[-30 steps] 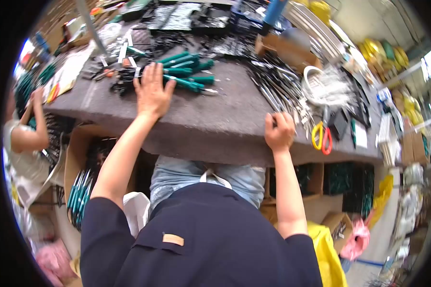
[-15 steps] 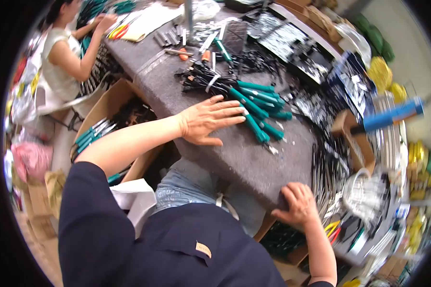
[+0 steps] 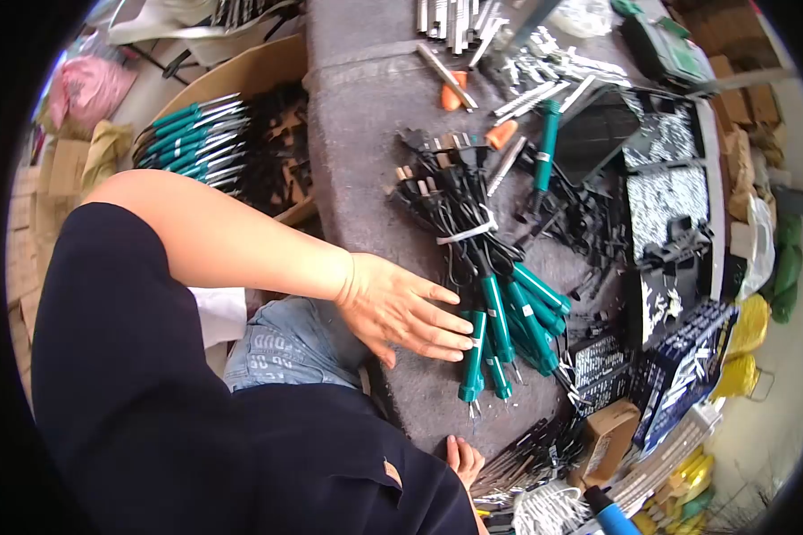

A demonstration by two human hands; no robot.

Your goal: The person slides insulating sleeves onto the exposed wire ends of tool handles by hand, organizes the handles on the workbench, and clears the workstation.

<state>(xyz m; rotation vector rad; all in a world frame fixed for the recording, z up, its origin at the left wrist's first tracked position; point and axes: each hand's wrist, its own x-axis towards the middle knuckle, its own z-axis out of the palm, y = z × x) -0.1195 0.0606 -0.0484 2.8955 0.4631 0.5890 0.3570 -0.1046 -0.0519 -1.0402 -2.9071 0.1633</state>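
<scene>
My left hand [image 3: 406,308] lies open, fingers spread, with its fingertips at the nearest of the green-handled tools [image 3: 500,325]. Their black cords [image 3: 455,201] with plugs are bundled by a white tie [image 3: 468,230] on the grey-covered table [image 3: 357,134]. Only the fingers of my right hand [image 3: 464,456] show, at the table's edge near the bottom; the sleeve hides the rest, and whether it holds anything is not visible. A single green handle [image 3: 546,147] lies beyond the bundle, near orange pieces [image 3: 500,135] and metal tubes.
At the left, a cardboard box [image 3: 281,67] holds green-handled tools and dark parts. Black trays [image 3: 718,205] of small metal parts line the far side. A blue crate [image 3: 687,370], a small cardboard box [image 3: 608,437] and a blue tool [image 3: 611,513] are at the lower right.
The view has swung left, so the bundle appears more upright and the other person has left the frame. My left hand stays beside the handles; my right hand is now mostly hidden.
</scene>
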